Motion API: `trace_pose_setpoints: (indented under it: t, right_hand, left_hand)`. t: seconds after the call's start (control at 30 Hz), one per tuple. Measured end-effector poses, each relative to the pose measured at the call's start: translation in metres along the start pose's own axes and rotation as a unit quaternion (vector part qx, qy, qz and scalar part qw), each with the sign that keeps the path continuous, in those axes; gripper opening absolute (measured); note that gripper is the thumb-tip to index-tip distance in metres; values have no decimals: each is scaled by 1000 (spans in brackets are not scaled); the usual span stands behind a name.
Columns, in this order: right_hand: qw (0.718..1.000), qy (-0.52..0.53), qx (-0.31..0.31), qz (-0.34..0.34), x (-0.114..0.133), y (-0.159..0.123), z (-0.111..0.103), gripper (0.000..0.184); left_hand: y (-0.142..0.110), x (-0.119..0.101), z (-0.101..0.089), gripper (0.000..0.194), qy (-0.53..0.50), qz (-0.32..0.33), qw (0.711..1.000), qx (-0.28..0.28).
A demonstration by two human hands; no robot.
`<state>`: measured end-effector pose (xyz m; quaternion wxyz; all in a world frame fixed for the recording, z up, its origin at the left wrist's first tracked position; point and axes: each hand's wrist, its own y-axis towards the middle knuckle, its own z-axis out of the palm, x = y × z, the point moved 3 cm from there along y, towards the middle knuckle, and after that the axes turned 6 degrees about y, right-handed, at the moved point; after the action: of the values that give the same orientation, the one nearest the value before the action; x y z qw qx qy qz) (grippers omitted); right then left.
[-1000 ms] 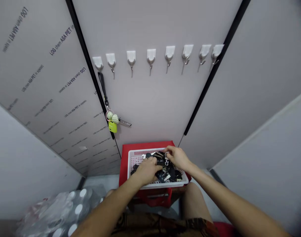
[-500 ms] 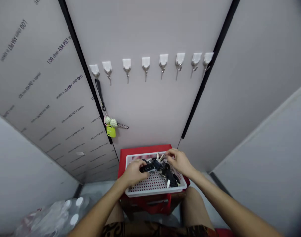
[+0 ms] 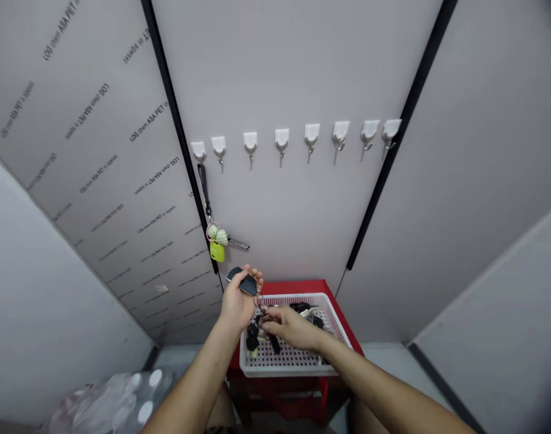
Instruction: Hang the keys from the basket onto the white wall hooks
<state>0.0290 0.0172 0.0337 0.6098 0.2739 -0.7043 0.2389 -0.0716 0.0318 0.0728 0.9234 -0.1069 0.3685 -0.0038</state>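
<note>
My left hand (image 3: 240, 301) is raised at the basket's left rim, palm up, with its thumb over a dark car key fob (image 3: 243, 283). Small metal keys (image 3: 263, 314) hang below that fob, and the fingers of my right hand (image 3: 293, 328) are pinched on them; their exact shape is blurred. Both hands are over a white perforated plastic basket (image 3: 289, 369). Black key pieces (image 3: 252, 337) lie at its left side, and more dark and pale keys (image 3: 309, 310) lie toward the back right, partly covered by my right hand.
A row of white stick-on hooks (image 3: 281, 138) runs along the wall. On the leftmost hangs a black strap with a yellow-green tag (image 3: 217, 251). The basket rests on a red cloth-covered surface (image 3: 298, 287). Capped plastic bottles (image 3: 142, 392) stand on the floor at left.
My left hand has lifted up and left, turning palm up with the key fob. My right hand has moved left from the basket's back right onto the keys below it. The view has shifted.
</note>
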Motion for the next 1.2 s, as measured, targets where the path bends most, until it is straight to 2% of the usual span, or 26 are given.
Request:
trace_pose_setpoints:
  t: [0.1,0.2,0.27,0.33,0.4,0.5,0.57,0.63,0.77,0.87,1.0,1.1,1.2]
  right_hand:
    - [999,2,-4,32,3,-5,-14,18]
    - [997,8,-66,43,18,-9,-37,18]
    - [991,-7,-127,43,33,-8,-49,19]
    - [986,-38,-161,34,52,-4,-56,17]
    - [985,-63,-161,14,71,1,-57,13]
    - [986,-61,-152,-20,89,12,-55,11]
    - [985,-47,-164,-26,95,19,-53,12]
    - [982,-61,-173,-37,100,27,-50,13]
    - [958,-160,-207,-119,122,42,-45,17]
    - [943,-183,-205,-186,147,54,-40,15]
    - [946,-139,-190,-221,184,78,-37,13]
    - [942,-90,-230,-228,211,100,-39,14]
    - [937,-47,-263,-224,230,120,-42,15]
  left_hand:
    - [6,-18,-10,7,8,52,998,-32]
    - [10,-28,-20,8,29,82,995,-54]
    - [10,-29,-21,12,71,78,993,-44]
    - [8,-25,-17,17,152,71,986,-14]
    - [5,-20,-10,21,260,82,962,21]
    - [-3,-12,6,24,410,124,897,106]
    - [-7,-6,15,24,469,163,853,162]
    - [-5,-3,20,22,482,195,837,170]
    - [7,-11,25,24,401,218,879,135]
    - [14,-31,35,21,353,218,901,129]
    - [17,-71,54,20,336,242,904,109]
    - [22,-99,68,23,321,278,901,86]
    - [30,-119,80,25,295,297,906,67]
